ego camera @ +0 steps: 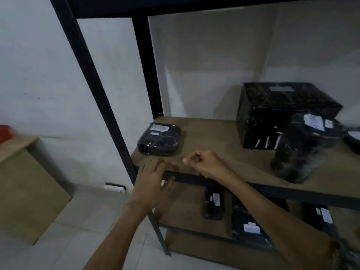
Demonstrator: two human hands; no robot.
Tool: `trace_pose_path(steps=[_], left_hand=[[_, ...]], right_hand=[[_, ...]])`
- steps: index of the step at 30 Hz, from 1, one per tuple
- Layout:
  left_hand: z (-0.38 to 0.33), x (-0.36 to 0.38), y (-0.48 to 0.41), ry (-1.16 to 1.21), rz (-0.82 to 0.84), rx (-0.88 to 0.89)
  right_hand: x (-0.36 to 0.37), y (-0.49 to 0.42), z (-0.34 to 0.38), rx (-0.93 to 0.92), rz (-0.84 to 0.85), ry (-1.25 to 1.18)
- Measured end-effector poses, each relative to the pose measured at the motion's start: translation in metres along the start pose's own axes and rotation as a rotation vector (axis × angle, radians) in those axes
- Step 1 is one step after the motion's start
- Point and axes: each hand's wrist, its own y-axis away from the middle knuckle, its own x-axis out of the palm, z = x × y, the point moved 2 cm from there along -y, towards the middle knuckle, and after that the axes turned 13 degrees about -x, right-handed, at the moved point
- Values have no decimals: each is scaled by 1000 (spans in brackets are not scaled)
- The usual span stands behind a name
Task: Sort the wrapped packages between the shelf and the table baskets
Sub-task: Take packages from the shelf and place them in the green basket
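A small black wrapped package (pixel 159 138) with a white label lies on the left of the wooden shelf (pixel 210 137). A large black wrapped box (pixel 282 114) stands at the back right, and a round dark wrapped package (pixel 303 149) stands in front of it. My left hand (pixel 153 182) hovers flat over the shelf's front edge, fingers straight, holding nothing. My right hand (pixel 204 162) is just right of it over the shelf, fingers curled loosely and empty. Both hands are a little in front of the small package, not touching it.
The black metal shelf frame (pixel 93 78) rises at the left. Several black wrapped packages (pixel 247 225) lie on the lower shelf. A brown cardboard box (pixel 25 193) stands on the floor at the left, with something red (pixel 4 133) behind it. A white power strip (pixel 115 187) lies by the wall.
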Motion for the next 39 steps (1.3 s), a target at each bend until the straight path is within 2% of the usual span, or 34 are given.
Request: trace_pose_path(steps=[5, 12, 15, 18, 21, 25, 34, 39], left_hand=[[29, 18, -22, -20, -40, 96], [48, 35, -38, 49, -28, 155], [49, 40, -38, 128, -74, 155], [51, 45, -42, 168, -116, 182], [52, 48, -42, 186, -149, 189], [53, 54, -37, 181, -221, 200], [51, 62, -27, 143, -293, 187], [49, 60, -24, 120, -274, 168]], right_hand=[[18, -41, 8, 130, -164, -60], [36, -88, 15, 337, -175, -128], [48, -107, 17, 338, -157, -128], [55, -122, 13, 355, -211, -147], [63, -127, 5, 286, -314, -228], [70, -115, 1, 147, -352, -292], [69, -101, -1, 71, -371, -327], [70, -101, -4, 31, -399, -351]])
